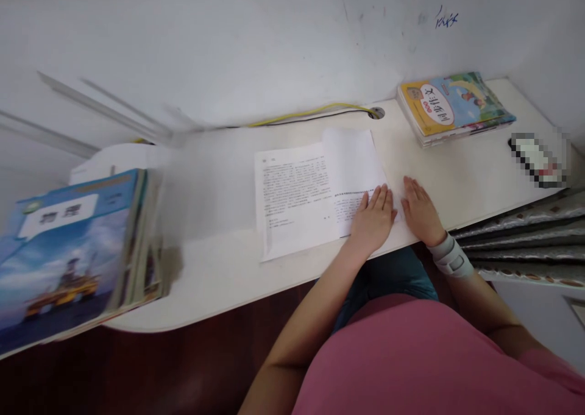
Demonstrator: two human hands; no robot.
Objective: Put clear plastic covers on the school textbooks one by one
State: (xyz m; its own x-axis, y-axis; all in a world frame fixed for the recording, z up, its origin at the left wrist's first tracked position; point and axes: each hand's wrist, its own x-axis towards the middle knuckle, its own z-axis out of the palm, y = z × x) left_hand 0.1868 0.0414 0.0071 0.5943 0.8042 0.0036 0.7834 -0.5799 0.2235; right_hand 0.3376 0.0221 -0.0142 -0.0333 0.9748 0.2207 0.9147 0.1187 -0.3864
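An open booklet of printed white pages (297,202) lies on the white desk (214,220). My left hand (373,219) rests flat on the lower part of its right page, fingers stretched out and holding nothing. Just right of the booklet, my right hand (418,211) lies on the desk with its fingers extended. A grey band (451,255) is around my right wrist. The two hands are close together, with a small gap between them. Part of the right page's print is hidden under my left hand.
A stack of books (457,107) sits at the back right, near a pixelated object (537,159). Thick blue books (68,250) are piled at the left. A yellow cable (315,110) runs along the wall into a desk hole (376,113). Patterned fabric (525,238) borders the right front edge.
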